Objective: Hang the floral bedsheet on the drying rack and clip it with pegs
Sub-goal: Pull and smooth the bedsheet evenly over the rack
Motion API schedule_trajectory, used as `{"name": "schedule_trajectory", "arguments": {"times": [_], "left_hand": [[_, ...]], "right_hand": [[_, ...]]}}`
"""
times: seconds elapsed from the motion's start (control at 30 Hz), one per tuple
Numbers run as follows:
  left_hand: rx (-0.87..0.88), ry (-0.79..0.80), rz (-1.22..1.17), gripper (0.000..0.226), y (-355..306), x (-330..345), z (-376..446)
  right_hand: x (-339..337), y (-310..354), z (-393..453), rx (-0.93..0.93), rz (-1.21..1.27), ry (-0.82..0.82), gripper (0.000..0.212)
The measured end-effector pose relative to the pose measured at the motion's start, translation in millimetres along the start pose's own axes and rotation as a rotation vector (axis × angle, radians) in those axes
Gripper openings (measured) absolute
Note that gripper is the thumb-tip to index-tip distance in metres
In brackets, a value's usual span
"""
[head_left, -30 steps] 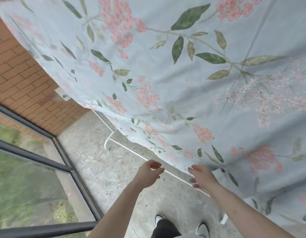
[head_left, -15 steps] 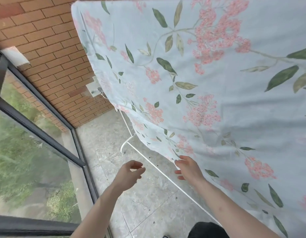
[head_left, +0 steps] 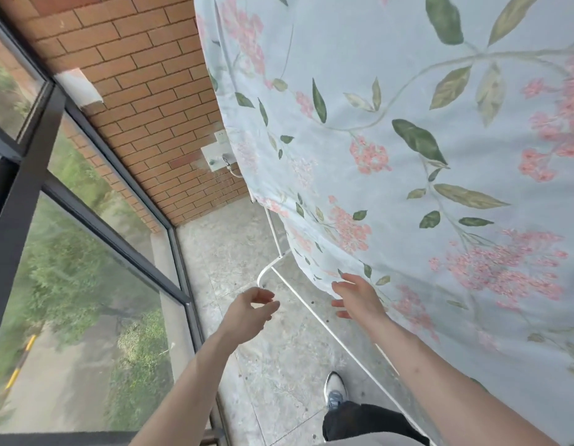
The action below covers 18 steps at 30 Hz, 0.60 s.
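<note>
Right hand [head_left: 356, 297], fingers spread and holding nothing, sits at the bedsheet [head_left: 408, 156] hem, which runs up-left from it; left hand [head_left: 250, 312], loosely curled and empty, hangs farther off.

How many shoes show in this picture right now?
1. A white shoe stands on the concrete floor near the bottom middle, beside the white rack bar. The other foot may be hidden under the dark trouser leg.
</note>
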<state>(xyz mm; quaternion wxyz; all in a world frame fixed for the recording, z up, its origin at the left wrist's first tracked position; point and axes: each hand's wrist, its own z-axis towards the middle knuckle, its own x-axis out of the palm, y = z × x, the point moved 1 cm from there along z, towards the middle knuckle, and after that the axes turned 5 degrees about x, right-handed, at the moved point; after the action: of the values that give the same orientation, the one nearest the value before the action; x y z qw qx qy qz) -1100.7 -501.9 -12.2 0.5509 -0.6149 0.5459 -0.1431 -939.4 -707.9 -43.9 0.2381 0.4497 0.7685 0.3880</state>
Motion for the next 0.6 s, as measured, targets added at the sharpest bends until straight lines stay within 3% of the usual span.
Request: {"name": "schedule_trajectory", "arguments": {"times": [0.37,0.6], "left_hand": [[-0.025,-0.010,0.059,0.019,-28.7,-49.1,124.2],[-0.106,0.082,-0.011,0.024,-24.7,-58.8,184.2]], "right_hand": [[43.6,68.2,112.6,0.018,-0.024,0.031,0.049],[61.0,71.9,151.8,0.113,-0.040,-0.003,0.051]]}}
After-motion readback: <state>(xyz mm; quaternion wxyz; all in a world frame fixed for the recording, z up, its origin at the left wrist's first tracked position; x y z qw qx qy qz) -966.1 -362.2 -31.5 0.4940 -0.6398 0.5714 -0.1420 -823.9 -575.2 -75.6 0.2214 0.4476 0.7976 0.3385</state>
